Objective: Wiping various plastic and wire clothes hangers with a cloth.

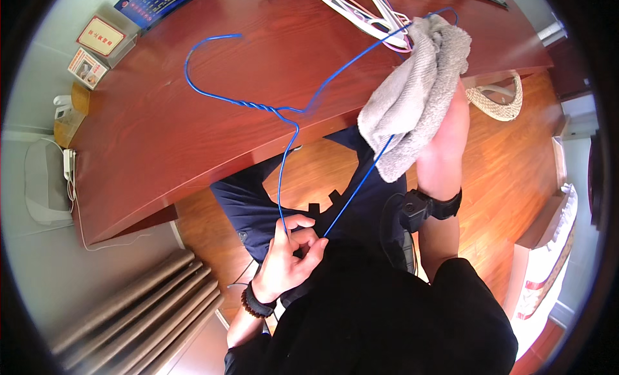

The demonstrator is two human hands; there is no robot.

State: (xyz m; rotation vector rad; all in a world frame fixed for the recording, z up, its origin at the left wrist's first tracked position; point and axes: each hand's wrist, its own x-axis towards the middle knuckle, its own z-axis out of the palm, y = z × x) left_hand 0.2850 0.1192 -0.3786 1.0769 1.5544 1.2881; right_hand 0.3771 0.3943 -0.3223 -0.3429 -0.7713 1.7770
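A blue wire clothes hanger (254,105) is held above the edge of a red-brown wooden desk (232,133), its hook towards the far left. Near my lap, my left hand (290,259) grips one end of the hanger's wire loop between thumb and fingers. My right hand (452,97) is mostly hidden under a grey cloth (411,94). That cloth is wrapped about the hanger's lower bar, and the wire comes out of its near side. The fingers of my right hand cannot be seen.
Several white and coloured hangers (358,15) lie at the desk's far side. A screen (154,5) and small sign stands (100,36) line the left. Below are a radiator (159,317) and a white cable (72,177). A woven-edged item (500,102) sits beyond the desk's right edge.
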